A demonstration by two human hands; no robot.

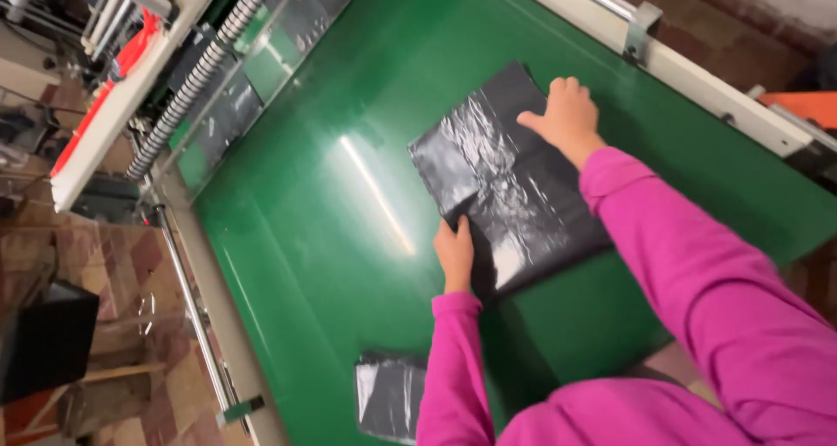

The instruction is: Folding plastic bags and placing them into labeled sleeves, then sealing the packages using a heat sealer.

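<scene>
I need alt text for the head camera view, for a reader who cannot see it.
A person in pink sleeves presses both hands on a flat stack of black plastic bags on a green conveyor belt: left hand at its near edge, right hand at its far corner. A smaller black bag stack lies nearer the belt's edge.
</scene>
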